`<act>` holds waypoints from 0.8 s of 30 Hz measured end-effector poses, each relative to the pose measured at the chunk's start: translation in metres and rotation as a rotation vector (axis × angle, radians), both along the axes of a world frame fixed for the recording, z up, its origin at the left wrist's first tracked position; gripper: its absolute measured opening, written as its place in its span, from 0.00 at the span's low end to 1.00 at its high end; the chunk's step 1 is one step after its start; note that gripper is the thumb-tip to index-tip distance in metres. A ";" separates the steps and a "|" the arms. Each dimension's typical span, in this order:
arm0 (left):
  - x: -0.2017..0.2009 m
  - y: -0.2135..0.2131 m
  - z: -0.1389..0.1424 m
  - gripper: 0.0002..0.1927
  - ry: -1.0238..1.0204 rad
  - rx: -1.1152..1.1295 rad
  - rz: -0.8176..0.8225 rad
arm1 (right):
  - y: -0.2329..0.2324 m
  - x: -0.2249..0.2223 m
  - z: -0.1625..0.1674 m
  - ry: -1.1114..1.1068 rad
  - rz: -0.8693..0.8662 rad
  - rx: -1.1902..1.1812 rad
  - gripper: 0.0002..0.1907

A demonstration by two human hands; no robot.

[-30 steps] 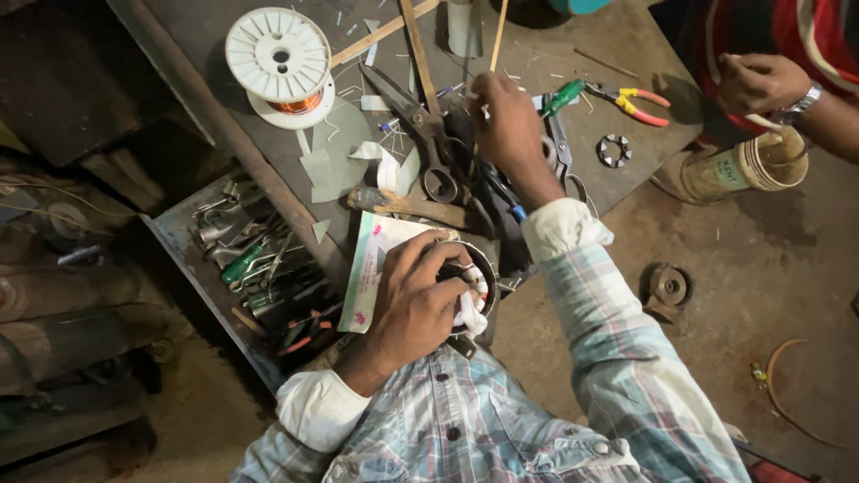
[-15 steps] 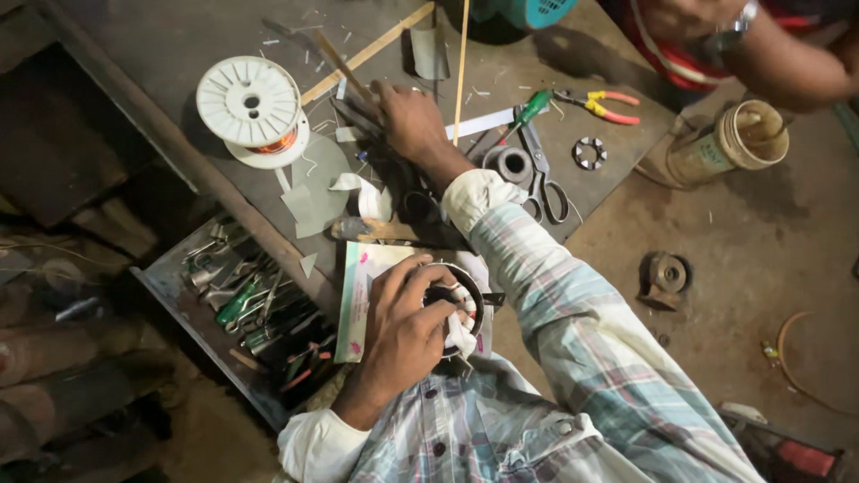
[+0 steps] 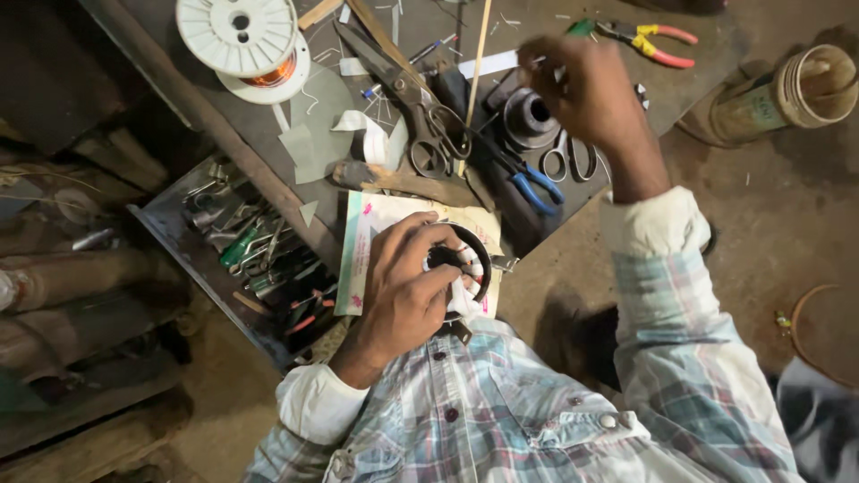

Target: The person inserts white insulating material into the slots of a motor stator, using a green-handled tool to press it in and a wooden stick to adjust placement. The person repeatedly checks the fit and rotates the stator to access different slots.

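The left hand (image 3: 407,291) has its fingers (image 3: 420,241) curled tight over a dark ring (image 3: 474,259) with white wrapping, gripping it just above the shirt (image 3: 483,420) and over a pale paper (image 3: 376,224) that lies at the near edge of the table (image 3: 707,54). The right hand (image 3: 591,94) is raised over the table beyond the ring, its fingers pinched together at a thin pale sliver; whether they truly hold it I cannot tell. Just beside that hand, toward the ring, stand a black bobbin (image 3: 528,116) and small scissors (image 3: 573,161). Between bobbin and ring lie blue-handled pliers (image 3: 532,183). Left of the bobbin lie large shears (image 3: 412,98), and farther left a white spool (image 3: 242,40) of copper wire. Red-and-yellow pliers (image 3: 653,40) lie beyond the right hand. Left of the ring, below the table, a tray (image 3: 170,224) holds tools.
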State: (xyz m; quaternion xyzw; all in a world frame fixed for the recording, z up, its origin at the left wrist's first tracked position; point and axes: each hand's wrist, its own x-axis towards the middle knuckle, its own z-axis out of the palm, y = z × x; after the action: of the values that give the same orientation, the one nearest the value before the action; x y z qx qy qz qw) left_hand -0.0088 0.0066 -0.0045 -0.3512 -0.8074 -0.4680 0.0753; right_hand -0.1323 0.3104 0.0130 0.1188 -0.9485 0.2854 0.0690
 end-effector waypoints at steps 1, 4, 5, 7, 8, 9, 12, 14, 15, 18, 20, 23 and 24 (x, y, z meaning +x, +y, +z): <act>0.000 0.000 0.000 0.09 -0.013 0.005 0.001 | 0.000 0.011 -0.008 -0.032 0.018 0.002 0.10; 0.001 0.001 0.001 0.09 -0.040 0.000 -0.009 | -0.014 0.044 -0.037 -0.207 0.110 0.053 0.11; 0.001 0.002 0.001 0.09 -0.043 -0.005 -0.014 | -0.022 0.055 -0.047 -0.201 0.154 0.132 0.13; 0.000 0.002 0.002 0.09 -0.029 -0.026 -0.005 | -0.037 0.075 -0.067 -0.235 0.124 0.274 0.16; 0.000 0.002 0.002 0.10 -0.020 -0.033 -0.001 | -0.044 0.086 -0.076 -0.279 0.048 0.336 0.17; 0.000 0.003 0.003 0.09 -0.019 -0.028 0.000 | -0.049 0.093 -0.083 -0.203 0.015 0.382 0.17; 0.000 0.003 0.005 0.09 -0.016 -0.025 -0.001 | -0.062 0.108 -0.100 -0.013 -0.075 0.488 0.16; 0.000 0.003 0.006 0.10 -0.011 -0.036 -0.011 | -0.067 0.113 -0.106 0.063 -0.120 0.518 0.17; 0.000 0.003 0.006 0.10 -0.012 -0.032 -0.013 | -0.068 0.114 -0.108 0.061 -0.139 0.505 0.17; 0.000 0.003 0.007 0.10 -0.019 -0.028 -0.018 | -0.070 0.112 -0.110 0.015 -0.176 0.487 0.16; 0.000 0.003 0.007 0.09 -0.032 -0.034 -0.020 | -0.071 0.108 -0.109 -0.070 -0.176 0.505 0.12; 0.000 0.002 0.006 0.08 -0.020 -0.031 -0.020 | -0.073 0.101 -0.103 -0.061 -0.209 0.411 0.15; 0.001 0.002 0.006 0.08 -0.016 -0.030 -0.020 | -0.073 0.099 -0.101 -0.122 -0.260 0.348 0.14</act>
State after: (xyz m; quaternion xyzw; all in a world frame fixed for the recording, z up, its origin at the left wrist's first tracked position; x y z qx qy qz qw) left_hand -0.0083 0.0088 0.0011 -0.3566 -0.8113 -0.4596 0.0587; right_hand -0.0330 0.2371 -0.0879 -0.0121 -0.9932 0.1129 0.0261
